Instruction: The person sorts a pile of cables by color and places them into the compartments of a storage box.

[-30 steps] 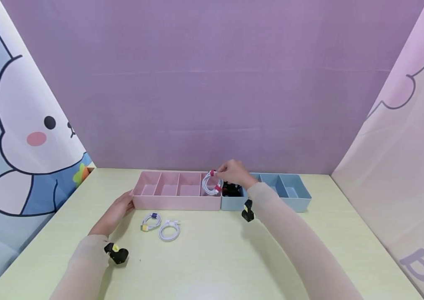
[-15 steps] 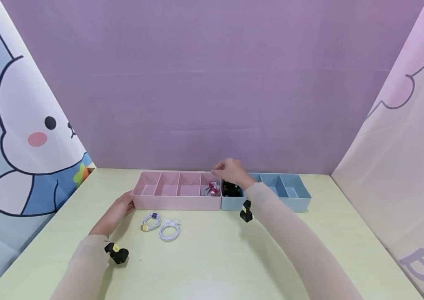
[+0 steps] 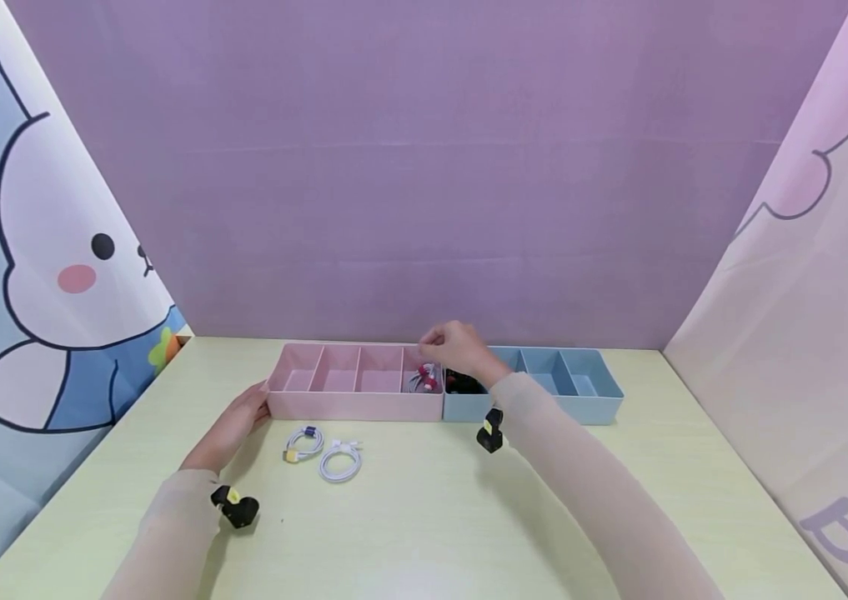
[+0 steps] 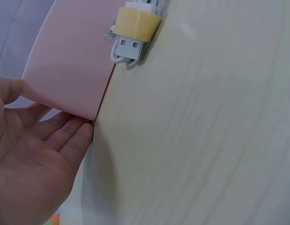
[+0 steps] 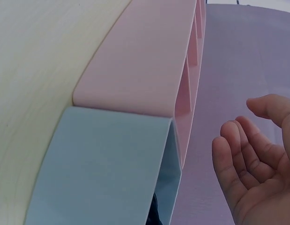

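Observation:
My left hand (image 3: 242, 408) rests against the left end of the pink divided box (image 3: 354, 407). In the left wrist view its fingers (image 4: 78, 138) lie extended along the end wall, the thumb at the rim. My right hand (image 3: 461, 346) is above the right end of that box and holds nothing. The right wrist view shows its fingers (image 5: 224, 157) loosely bent, with the thumb apart. Below it, a coiled white cable (image 3: 421, 379) with red straps lies in the pink box's rightmost compartment. Two more coiled cables, one with a yellow-and-blue strap (image 3: 303, 444) and one all white (image 3: 339, 462), lie in front.
A blue divided box (image 3: 589, 408) stands end to end with the pink one. Black items (image 3: 461, 382) fill its leftmost compartment, partly hidden by my right hand. A purple backdrop (image 3: 424, 167) rises behind the pale table (image 3: 408, 525), with printed curtains on both sides.
The right hand has let go of the red-strapped cable, which dropped into the pink box's rightmost compartment. The hand then shifted slightly left, its fingers loosening. The left hand has stayed put.

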Demonstrator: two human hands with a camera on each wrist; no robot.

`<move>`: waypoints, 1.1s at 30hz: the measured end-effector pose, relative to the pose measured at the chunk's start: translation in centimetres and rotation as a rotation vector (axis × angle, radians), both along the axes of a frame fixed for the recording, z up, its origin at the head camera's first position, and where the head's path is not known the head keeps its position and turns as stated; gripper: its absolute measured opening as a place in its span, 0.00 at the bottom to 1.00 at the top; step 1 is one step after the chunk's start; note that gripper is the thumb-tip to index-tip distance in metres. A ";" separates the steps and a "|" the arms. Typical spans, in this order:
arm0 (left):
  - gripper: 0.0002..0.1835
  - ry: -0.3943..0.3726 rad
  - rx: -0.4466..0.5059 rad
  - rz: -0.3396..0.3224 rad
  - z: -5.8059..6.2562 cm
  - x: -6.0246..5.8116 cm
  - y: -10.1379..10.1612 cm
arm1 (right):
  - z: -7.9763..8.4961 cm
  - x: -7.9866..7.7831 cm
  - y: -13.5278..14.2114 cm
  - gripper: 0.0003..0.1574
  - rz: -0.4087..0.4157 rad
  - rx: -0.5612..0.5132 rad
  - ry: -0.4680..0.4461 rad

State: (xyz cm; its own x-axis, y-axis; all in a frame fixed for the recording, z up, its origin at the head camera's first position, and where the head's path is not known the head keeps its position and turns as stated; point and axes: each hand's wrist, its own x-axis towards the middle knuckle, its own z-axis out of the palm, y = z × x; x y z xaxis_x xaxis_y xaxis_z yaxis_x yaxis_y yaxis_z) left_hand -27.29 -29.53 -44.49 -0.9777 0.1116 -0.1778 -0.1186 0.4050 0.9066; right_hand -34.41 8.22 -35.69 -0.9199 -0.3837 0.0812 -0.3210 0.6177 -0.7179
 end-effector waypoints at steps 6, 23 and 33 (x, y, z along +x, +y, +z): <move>0.37 -0.008 -0.002 0.006 0.1 0.0 0.2 | -0.1 0.5 -0.4 0.20 0.016 0.005 0.004; 0.38 -0.017 -0.022 0.012 0.3 0.1 0.4 | -0.6 1.6 -1.4 0.16 0.081 -0.019 -0.002; 0.38 -0.028 -0.008 0.025 0.1 -0.1 0.4 | -1.5 2.3 -2.8 0.12 0.157 -0.008 0.035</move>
